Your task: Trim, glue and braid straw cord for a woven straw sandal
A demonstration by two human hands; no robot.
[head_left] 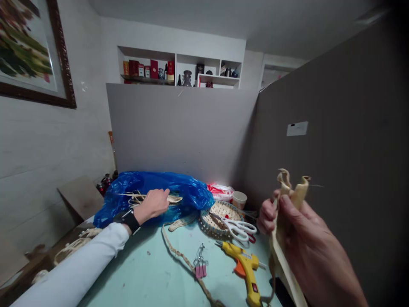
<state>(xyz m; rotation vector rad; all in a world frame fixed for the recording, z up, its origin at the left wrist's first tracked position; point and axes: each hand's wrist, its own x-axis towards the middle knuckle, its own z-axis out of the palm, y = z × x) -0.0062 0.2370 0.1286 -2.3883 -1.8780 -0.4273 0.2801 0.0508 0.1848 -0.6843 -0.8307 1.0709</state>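
My left hand (154,204) reaches into a blue plastic bag (153,194) at the back of the table, its fingers closed on a pale dried husk leaf (174,198). A black watch sits on that wrist. My right hand (300,238) is raised at the right, close to the camera, and grips several tan husk strips (289,187) whose curled ends stick up above the fingers. A braided husk rope (182,256) runs across the table between the hands.
On the pale green table (153,277) lie a woven round tray (220,217) with white scissors (239,228), a yellow glue gun (246,266), pink binder clips (200,266) and a paper cup (239,199). Grey partition boards (179,132) stand behind and to the right.
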